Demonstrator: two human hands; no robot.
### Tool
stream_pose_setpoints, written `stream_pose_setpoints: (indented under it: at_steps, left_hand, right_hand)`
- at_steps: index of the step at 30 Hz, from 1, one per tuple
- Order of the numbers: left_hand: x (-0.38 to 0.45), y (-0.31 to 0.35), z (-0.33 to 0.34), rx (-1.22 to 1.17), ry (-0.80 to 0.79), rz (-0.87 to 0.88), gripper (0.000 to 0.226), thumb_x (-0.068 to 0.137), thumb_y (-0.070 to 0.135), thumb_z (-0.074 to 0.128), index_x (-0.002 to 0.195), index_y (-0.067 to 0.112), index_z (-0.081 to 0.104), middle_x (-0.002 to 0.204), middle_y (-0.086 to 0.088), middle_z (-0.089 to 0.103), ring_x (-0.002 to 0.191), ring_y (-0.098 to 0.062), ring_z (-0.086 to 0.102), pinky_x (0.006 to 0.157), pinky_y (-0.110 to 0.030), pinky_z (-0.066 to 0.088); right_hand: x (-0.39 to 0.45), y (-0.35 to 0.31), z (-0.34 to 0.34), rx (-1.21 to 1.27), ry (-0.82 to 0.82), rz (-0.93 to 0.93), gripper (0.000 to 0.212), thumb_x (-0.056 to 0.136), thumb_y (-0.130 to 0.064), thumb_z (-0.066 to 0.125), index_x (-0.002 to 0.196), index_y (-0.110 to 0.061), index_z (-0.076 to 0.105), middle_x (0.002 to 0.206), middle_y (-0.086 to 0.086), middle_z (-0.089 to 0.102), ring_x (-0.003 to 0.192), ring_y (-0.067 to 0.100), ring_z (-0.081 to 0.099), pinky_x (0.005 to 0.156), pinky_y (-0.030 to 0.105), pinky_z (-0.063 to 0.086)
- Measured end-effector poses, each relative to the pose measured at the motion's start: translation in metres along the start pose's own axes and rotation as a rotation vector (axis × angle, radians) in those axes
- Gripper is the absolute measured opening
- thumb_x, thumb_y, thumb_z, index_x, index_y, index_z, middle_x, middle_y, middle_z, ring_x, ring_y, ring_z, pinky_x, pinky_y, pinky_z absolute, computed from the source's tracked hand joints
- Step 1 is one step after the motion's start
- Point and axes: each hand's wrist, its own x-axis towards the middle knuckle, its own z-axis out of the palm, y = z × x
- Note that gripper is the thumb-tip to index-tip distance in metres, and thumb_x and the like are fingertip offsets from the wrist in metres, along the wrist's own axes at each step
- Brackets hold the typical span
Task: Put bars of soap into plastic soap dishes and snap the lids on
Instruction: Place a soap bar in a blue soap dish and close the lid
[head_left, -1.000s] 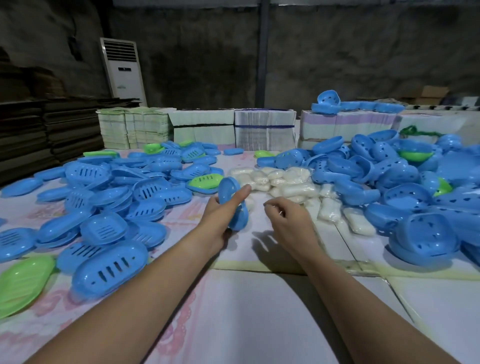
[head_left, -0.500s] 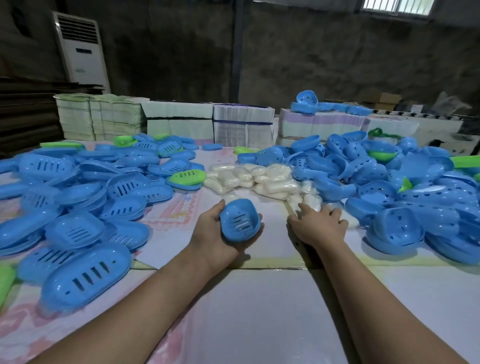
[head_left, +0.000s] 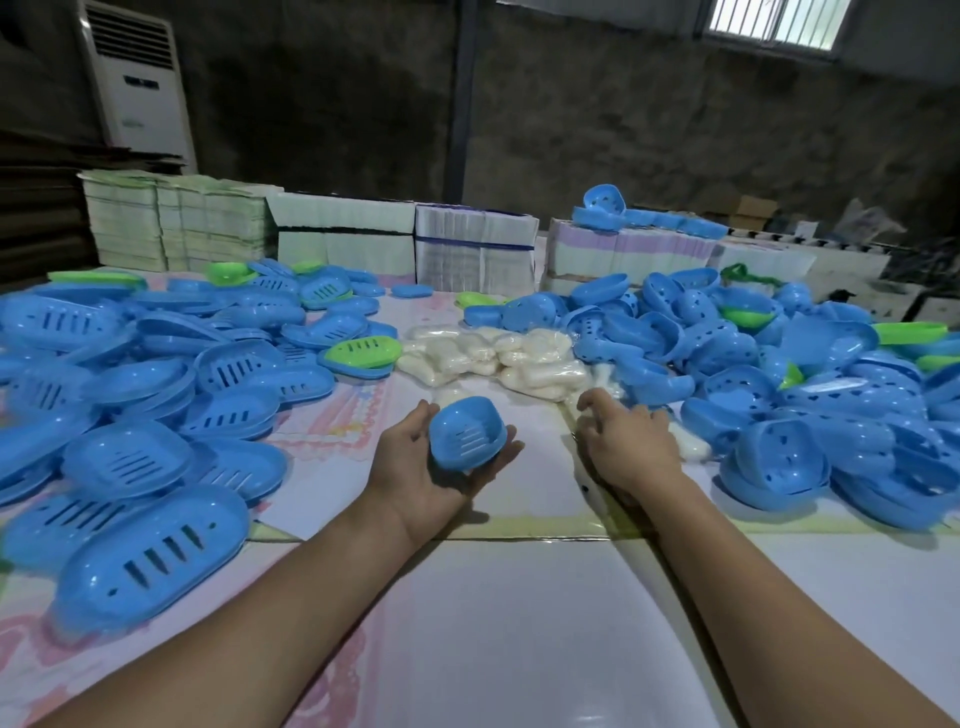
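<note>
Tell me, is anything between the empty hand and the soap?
Nothing visible. The right hand is right at the near edge of the pile of wrapped soap bars. The left hand holds a blue dish.

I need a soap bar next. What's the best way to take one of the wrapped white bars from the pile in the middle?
Probably take a loose bar at the near edge of the pile of white plastic-wrapped soap bars, pinching across its narrow width from above. Those bars lie flat, so their long sides show. The right hand hovers beside that edge with curled fingers, while the left hand cradles the blue slotted plastic soap dish.
</note>
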Motion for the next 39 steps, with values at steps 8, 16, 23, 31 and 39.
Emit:
stream_pose_setpoints:
  at_steps: [8,16,23,31,39]
  left_hand:
    - [0.006,-0.001,-0.005,0.099,0.045,-0.008,0.053,0.105,0.046,0.039,0.109,0.0,0.066,0.104,-0.026,0.07,0.1,-0.039,0.061,0.086,-0.055,0.05]
    - [0.005,-0.002,-0.005,0.087,0.079,-0.009,0.059,0.104,0.05,0.039,0.138,0.006,0.057,0.136,-0.021,0.061,0.109,-0.029,0.061,0.109,-0.045,0.044]
    - [0.006,-0.003,-0.001,0.056,0.05,-0.048,0.057,0.104,0.05,0.044,0.141,0.01,0.057,0.116,-0.013,0.063,0.092,-0.021,0.063,0.088,-0.027,0.052]
    - [0.006,-0.006,0.0,0.052,0.0,-0.062,0.058,0.105,0.049,0.04,0.142,0.008,0.056,0.13,-0.015,0.063,0.108,-0.024,0.062,0.082,-0.035,0.06]
    - [0.008,-0.007,-0.003,0.089,0.079,-0.011,0.056,0.104,0.049,0.041,0.139,0.007,0.058,0.132,-0.016,0.061,0.131,-0.024,0.055,0.118,-0.038,0.036]
  right_hand:
    - [-0.034,-0.03,-0.021,0.766,0.007,-0.279,0.012,0.1,-0.035,0.046,0.111,-0.037,0.051,0.091,-0.007,0.061,0.075,0.005,0.056,0.06,0.022,0.044]
    - [-0.058,-0.063,-0.01,0.64,-0.046,-0.564,0.026,0.098,-0.032,0.054,0.121,-0.038,0.06,0.098,0.007,0.054,0.094,0.015,0.049,0.08,0.028,0.035]
    - [-0.059,-0.062,-0.005,0.492,0.02,-0.605,0.034,0.097,-0.039,0.054,0.131,-0.034,0.058,0.101,-0.007,0.053,0.1,0.014,0.038,0.092,0.028,0.035]
    - [-0.059,-0.067,-0.005,0.425,0.138,-0.479,0.05,0.091,-0.045,0.059,0.135,-0.022,0.057,0.122,-0.003,0.059,0.116,0.02,0.038,0.101,0.033,0.033]
    - [-0.059,-0.063,0.0,0.592,-0.071,-0.493,0.047,0.09,-0.046,0.063,0.131,-0.023,0.062,0.13,-0.007,0.045,0.127,0.016,0.032,0.11,0.034,0.029]
